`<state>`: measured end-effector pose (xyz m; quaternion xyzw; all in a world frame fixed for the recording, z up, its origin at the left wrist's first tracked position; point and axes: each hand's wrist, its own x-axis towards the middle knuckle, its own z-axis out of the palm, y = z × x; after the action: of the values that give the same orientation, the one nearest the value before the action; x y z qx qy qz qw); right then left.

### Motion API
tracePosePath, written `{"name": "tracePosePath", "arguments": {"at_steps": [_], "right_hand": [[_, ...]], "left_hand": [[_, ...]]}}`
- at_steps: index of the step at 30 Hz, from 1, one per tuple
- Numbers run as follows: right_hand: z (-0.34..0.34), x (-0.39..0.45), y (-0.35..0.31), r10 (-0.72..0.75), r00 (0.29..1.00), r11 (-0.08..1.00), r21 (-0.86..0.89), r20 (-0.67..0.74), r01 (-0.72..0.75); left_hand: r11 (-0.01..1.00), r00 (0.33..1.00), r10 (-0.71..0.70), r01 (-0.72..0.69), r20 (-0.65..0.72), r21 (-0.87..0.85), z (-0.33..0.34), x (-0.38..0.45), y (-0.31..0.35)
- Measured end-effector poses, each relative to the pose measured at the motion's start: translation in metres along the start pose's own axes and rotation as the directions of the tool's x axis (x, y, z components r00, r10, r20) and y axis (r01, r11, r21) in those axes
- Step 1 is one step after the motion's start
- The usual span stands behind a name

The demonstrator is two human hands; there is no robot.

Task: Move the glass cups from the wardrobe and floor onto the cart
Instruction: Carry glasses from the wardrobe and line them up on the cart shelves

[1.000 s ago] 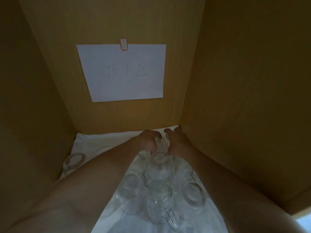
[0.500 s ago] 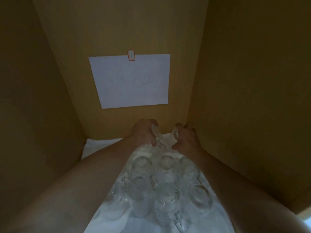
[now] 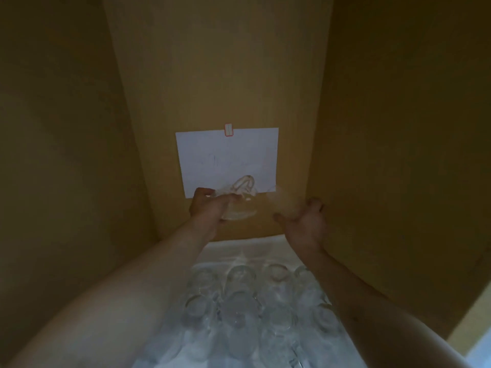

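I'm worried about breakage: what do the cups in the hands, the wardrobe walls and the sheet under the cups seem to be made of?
Cup in the left hand and cup in the right hand: clear glass, see-through, faint glints. Wardrobe wall: matte tan board, probably wood laminate. Sheet: white, softly creased, likely cloth.

I'm facing dim brown wooden walls (image 3: pixel 239 62) — a white paper sheet (image 3: pixel 228 155) taped to the back one.

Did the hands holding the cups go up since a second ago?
Yes. The left hand and right hand, each gripping a glass cup, were down at the white cloth and now sit up at the paper sign's bottom edge.
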<state>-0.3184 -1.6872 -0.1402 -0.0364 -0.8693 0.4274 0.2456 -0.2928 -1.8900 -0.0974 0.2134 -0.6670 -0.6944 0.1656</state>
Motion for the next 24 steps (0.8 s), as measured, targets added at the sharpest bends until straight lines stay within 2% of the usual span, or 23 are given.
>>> {"name": "tracePosePath", "arguments": {"at_steps": [6,10,16,19,24], "right_hand": [[-0.017,-0.032,-0.016,0.199,0.98,0.956,0.223,-0.024,-0.189],[-0.037,-0.056,-0.028,0.274,0.961,0.908,0.337,-0.026,-0.249],[-0.075,-0.097,-0.041,0.21,0.976,0.918,0.355,-0.051,-0.179],[-0.094,-0.123,-0.045,0.225,0.974,0.89,0.412,-0.029,-0.193],[-0.125,-0.168,-0.048,0.233,0.961,0.894,0.422,-0.146,-0.153]], "left_hand": [[0.947,0.972,-0.145,0.191,0.185,-0.26,-0.027,-0.036,0.011],[0.903,0.951,-0.156,0.247,0.268,-0.352,-0.041,-0.059,0.017],[0.855,0.898,-0.082,0.286,0.432,-0.432,-0.059,-0.102,0.024],[0.826,0.861,-0.036,0.312,0.508,-0.47,-0.067,-0.121,0.02],[0.73,0.769,-0.014,0.445,0.64,-0.518,-0.075,-0.157,0.008]]}}
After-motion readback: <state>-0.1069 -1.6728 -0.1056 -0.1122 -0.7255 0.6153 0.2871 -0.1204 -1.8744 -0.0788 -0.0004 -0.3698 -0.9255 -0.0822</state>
